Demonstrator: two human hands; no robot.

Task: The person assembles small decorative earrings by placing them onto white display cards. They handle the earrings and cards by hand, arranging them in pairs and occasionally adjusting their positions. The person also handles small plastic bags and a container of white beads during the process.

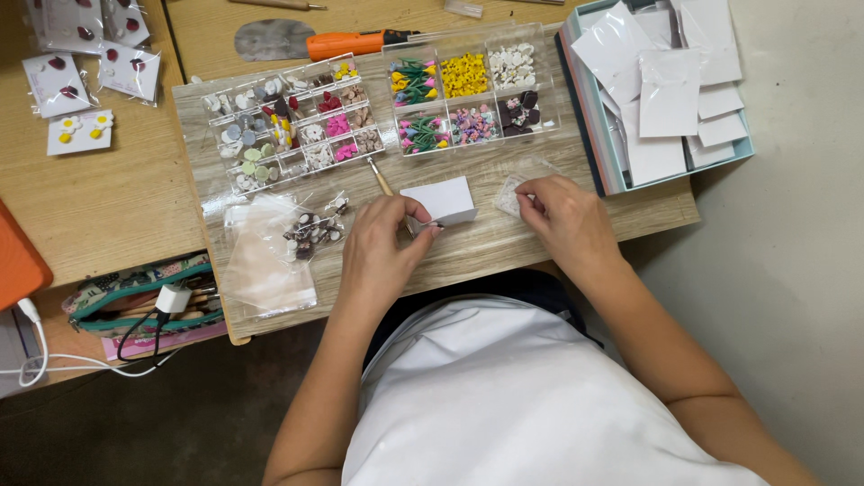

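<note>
Left hand (382,243) pinches a small white folded paper card (443,200) at its lower left corner, fingers closed on it, card tilted up off the pale wood-grain board (504,243). Right hand (562,216) is curled, fingertips pressing on a small clear plastic sleeve (511,193) lying flat on the board just beside the card; cannot tell whether it actually grips the sleeve or only holds it down.

Risks as judged from this view:
- The sleeve is thin and see-through, and could slide or flip under the fingertips if the right hand shifts.
- A loose heap of tiny dark and white clay pieces (310,229) sits on a clear plastic bag (265,256) near the left wrist; a sweep of that wrist could scatter them off the board edge.
- A thin wooden-handled tool (380,175) lies just behind the left hand, its tip toward the clear compartment box of grey, white and pink pieces (292,121); a bump could roll it.
- The second clear compartment box with yellow, pink and green flower pieces (472,90) is lidless as far as I can tell, so a knock to the board would spill it.
- The card is held by one corner only and could bend or crease.
- The teal box of blank white cards (585,117) overhangs the board's right side, well apart from both hands, so it is less of a risk.
</note>
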